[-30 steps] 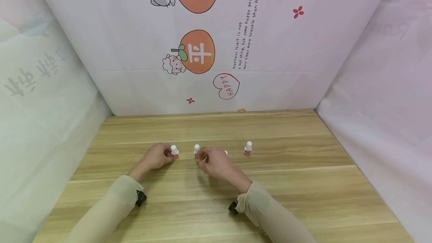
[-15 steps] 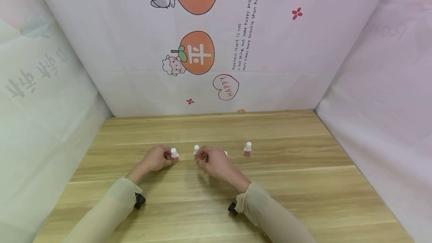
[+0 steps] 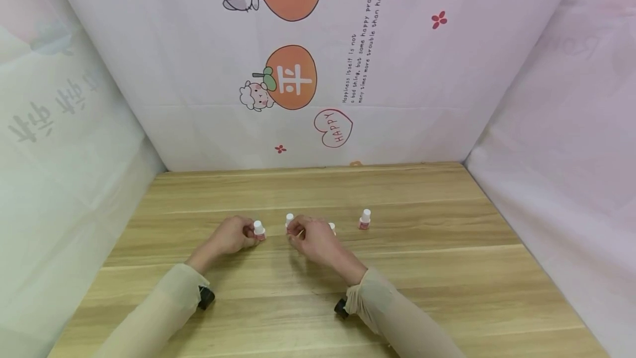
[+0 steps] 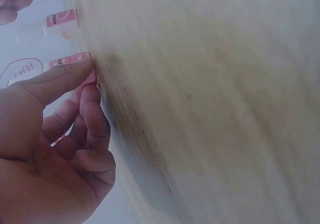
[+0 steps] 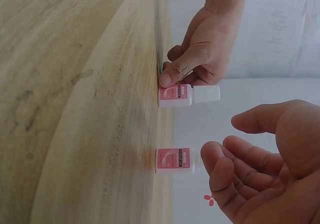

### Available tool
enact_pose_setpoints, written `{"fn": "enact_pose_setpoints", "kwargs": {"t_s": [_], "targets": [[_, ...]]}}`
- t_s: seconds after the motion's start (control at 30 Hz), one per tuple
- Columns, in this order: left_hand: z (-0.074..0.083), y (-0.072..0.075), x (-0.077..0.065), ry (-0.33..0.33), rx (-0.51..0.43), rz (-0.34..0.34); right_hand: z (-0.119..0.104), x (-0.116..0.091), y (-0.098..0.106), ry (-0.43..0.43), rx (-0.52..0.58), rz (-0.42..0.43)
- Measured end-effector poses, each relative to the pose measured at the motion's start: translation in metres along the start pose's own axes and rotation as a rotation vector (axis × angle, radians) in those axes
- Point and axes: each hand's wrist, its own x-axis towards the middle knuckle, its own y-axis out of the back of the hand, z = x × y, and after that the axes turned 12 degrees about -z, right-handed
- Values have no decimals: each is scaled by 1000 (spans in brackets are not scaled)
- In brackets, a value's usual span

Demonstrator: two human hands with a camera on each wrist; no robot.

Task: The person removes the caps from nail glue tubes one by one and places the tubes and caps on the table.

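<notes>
Several small white bottles with pink labels and white caps stand upright in a row on the wooden table. My left hand (image 3: 233,235) holds the leftmost bottle (image 3: 259,231) low on its body, and in the left wrist view the thumb lies across the label (image 4: 67,60). My right hand (image 3: 318,241) hovers by the second bottle (image 3: 290,219). In the right wrist view its thumb and fingers are apart, with nothing between them, and the fingers hide that bottle's cap. A third bottle (image 3: 332,227) is mostly hidden behind the right hand.
A fourth bottle (image 3: 365,220) stands at the right end of the row. The wood-grain table (image 3: 422,291) is bounded by a printed white cloth (image 3: 397,126) at the back and by pale cloth sides (image 3: 556,181).
My left hand has brought the leftmost bottle slightly toward me and a touch to the right. The right hand stays nearly where it was; the other bottles have not moved.
</notes>
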Motion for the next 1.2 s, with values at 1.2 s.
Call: {"fn": "enact_pose_setpoints", "kwargs": {"t_s": [1.2], "targets": [[10, -6, -1, -8, -4, -34, -3, 6, -7, -21, -39, -2]]}}
